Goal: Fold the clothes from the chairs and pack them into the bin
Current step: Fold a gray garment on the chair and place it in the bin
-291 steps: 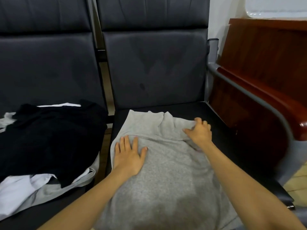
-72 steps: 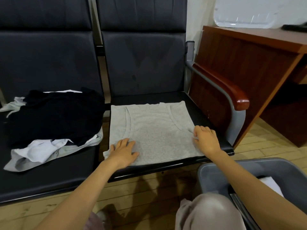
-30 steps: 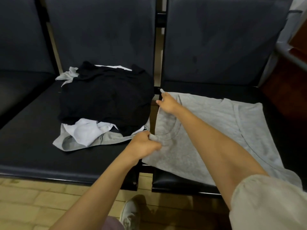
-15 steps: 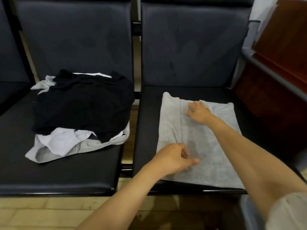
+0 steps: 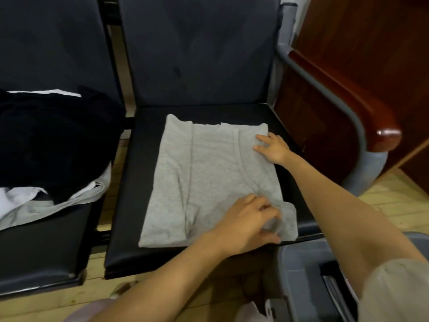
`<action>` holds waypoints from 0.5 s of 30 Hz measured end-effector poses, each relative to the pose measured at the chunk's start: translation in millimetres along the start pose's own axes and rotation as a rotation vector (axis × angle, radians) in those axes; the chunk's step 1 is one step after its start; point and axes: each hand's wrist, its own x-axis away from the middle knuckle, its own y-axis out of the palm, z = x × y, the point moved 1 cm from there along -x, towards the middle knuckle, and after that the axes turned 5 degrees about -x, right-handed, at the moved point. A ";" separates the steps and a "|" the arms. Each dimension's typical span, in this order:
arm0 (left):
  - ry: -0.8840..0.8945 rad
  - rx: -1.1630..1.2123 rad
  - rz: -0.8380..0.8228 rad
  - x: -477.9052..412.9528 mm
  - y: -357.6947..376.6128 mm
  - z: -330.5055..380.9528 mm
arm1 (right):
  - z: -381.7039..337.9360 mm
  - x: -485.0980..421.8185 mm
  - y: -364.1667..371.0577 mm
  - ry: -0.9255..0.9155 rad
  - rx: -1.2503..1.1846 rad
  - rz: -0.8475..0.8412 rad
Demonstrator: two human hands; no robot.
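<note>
Two dark padded chairs stand side by side and fill most of the view. The left chair (image 5: 53, 43) and the right chair (image 5: 199, 54) have tall backrests with a narrow gap between them. To the right of the right chair stands a reddish-brown wooden cabinet (image 5: 371, 43), just beside the chair's grey metal armrest (image 5: 325, 89), which carries a glossy wooden cap. A pale wooden plank floor (image 5: 394, 198) shows under and beside the seats. At lower right a grey bin (image 5: 299, 263) sits on the floor, near the front edge of the right chair; its contents are too cropped to tell.

On the left chair lies a loose pile of clothes (image 5: 53, 140): a black garment on top, white and light grey fabric beneath, spilling toward the seat's front.

The black seat surface (image 5: 139, 194) of the right chair bears a grey garment (image 5: 209, 173), laid flat and folded into a rough rectangle with lengthwise creases.

The hands are well apart, both on the garment's right side. The right hand (image 5: 272, 147) rests with spread fingers on the far right edge. The left hand (image 5: 246, 224) grips the near right corner, fingers and thumb curled round a bunched flap of fabric.
</note>
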 end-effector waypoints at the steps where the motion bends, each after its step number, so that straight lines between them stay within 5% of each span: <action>1: 0.028 -0.011 -0.001 -2.9 5.0 1.8 | 0.8 -1.8 0.8 0.001 0.005 -0.002; 7: -0.031 -0.130 0.125 -10.7 20.8 19.3 | -0.7 -0.7 2.8 0.016 -0.055 0.020; 15: -0.437 0.228 0.308 11.4 -24.4 20.1 | -42.2 12.7 -22.4 -0.073 -0.313 0.140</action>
